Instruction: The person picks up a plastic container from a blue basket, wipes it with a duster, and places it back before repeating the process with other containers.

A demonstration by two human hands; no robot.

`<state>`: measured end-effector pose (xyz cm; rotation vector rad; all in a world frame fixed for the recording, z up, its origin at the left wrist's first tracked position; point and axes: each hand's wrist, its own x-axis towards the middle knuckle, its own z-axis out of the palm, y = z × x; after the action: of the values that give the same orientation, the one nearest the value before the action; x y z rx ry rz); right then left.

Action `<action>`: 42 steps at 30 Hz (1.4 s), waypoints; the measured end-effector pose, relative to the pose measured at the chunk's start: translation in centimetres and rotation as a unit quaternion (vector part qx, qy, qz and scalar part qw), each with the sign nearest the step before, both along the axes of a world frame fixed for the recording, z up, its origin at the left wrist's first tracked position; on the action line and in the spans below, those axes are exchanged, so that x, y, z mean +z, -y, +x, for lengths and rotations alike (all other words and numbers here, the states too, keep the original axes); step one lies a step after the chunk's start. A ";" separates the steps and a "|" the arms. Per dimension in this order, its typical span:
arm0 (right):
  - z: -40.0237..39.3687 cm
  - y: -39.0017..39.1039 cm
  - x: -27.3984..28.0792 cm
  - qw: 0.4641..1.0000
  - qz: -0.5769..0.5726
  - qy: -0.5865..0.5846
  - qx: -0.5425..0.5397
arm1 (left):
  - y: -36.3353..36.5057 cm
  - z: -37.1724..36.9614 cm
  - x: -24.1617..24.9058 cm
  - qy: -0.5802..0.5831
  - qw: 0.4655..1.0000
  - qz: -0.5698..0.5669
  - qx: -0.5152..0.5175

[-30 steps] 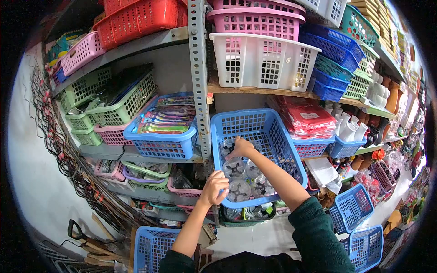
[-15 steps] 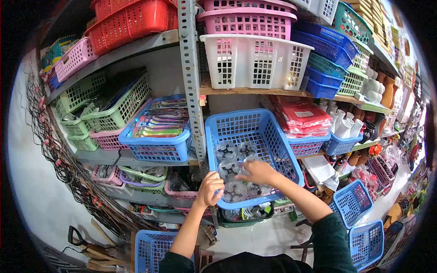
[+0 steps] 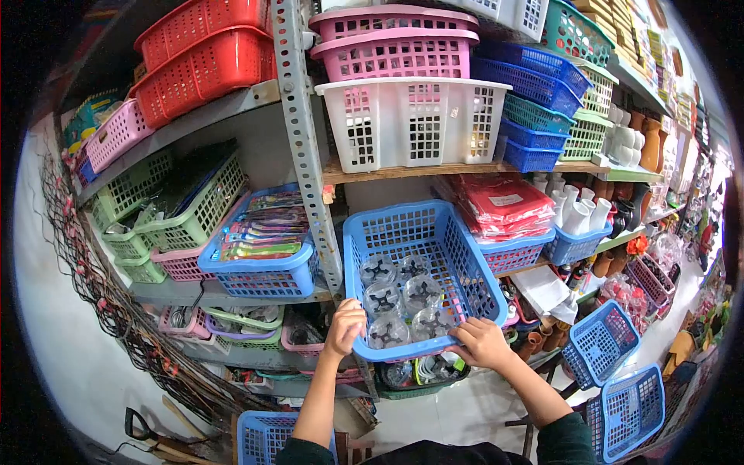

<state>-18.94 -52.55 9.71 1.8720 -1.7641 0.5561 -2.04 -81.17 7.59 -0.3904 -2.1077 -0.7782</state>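
A large blue basket (image 3: 474,256) lies on the shelf, its near end jutting past the edge. Several round clear plastic containers with dark cross-shaped parts (image 3: 385,298) are grouped at its near left end. My left hand (image 3: 346,328) grips the near left corner of the rim, fingers wrapped over it. At the near right side of the rim is my right hand (image 3: 480,343), its fingers closed over the edge and its thumb below.
Left of a perforated metal post (image 3: 301,132), a blue basket (image 3: 260,266) holds colourful packs. Above stands a white basket (image 3: 403,124). Red packets (image 3: 508,203) lie to the right. Two blue baskets (image 3: 601,341) sit low at the right.
My right hand has moved from the clear containers to the basket's near rim. My left hand stays at the left corner. The whole view has shifted a little.
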 end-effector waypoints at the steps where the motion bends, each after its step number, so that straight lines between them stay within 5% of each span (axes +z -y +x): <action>1: 0.0 0.4 0.1 1.000 -0.018 0.006 0.004 | 0.3 -0.2 0.2 -0.001 1.000 0.027 -0.012; 4: -0.1 1.2 1.0 0.999 -0.026 0.023 -0.007 | 1.2 -0.2 1.1 0.018 0.995 0.084 -0.045; 8: -0.9 3.0 2.4 0.998 -0.041 0.035 -0.010 | -2.4 0.2 4.1 0.124 0.987 -0.007 0.099; 10: -2.1 4.0 2.8 0.998 -0.027 0.048 -0.008 | -5.1 -0.2 4.5 0.125 0.967 -0.058 0.214; 16: -5.8 7.8 2.6 0.998 -0.023 0.054 -0.034 | -3.9 -3.3 2.4 0.019 0.932 -0.151 0.330; 32: -4.1 9.8 -0.3 0.979 -0.103 0.047 -0.170 | -5.3 -6.5 0.0 0.056 0.914 -0.082 0.392; 42: -1.5 2.9 -3.3 0.936 -0.155 0.296 -0.109 | -13.6 -11.4 -1.1 0.007 0.970 0.010 0.241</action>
<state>-20.41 -55.41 6.40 1.3448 -2.0570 1.3288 -13.46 -67.57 6.47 0.1409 -2.0842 -0.5124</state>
